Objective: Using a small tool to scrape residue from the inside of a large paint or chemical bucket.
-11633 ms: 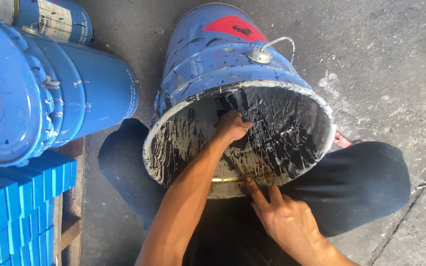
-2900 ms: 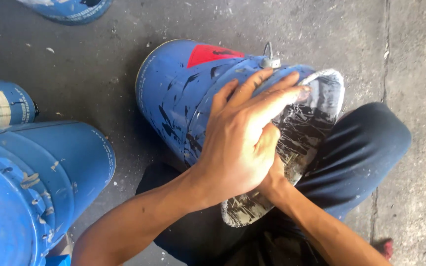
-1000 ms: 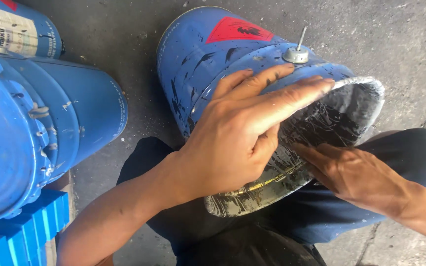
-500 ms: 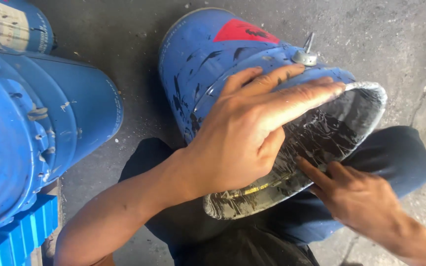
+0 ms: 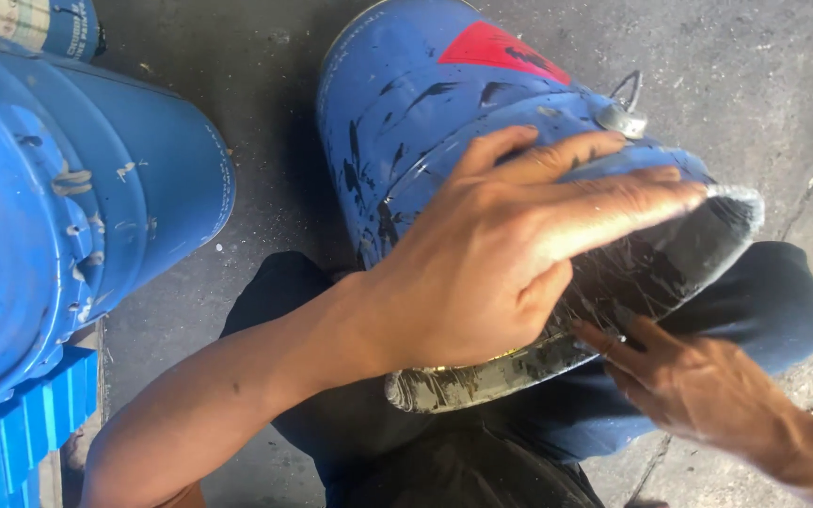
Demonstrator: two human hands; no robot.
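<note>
A blue metal pail with a red triangle mark lies on its side between my knees, its open mouth toward me. Its inside is smeared with black residue. My left hand lies flat over the top of the rim, fingers stretched to the right, holding the pail steady. My right hand sits just below the rim at the right, its fingertips touching the lower inside edge of the opening. I cannot tell whether it holds anything small. A wire handle lug sticks up from the pail's side.
A second blue pail with its lid on lies on its side at the left. Another blue can shows at the top left corner. Blue corrugated sheeting sits at the bottom left. The floor is grey concrete.
My right hand has slid down and to the right along the lower rim. The left hand stays pressed on the pail's top; the view has shifted slightly.
</note>
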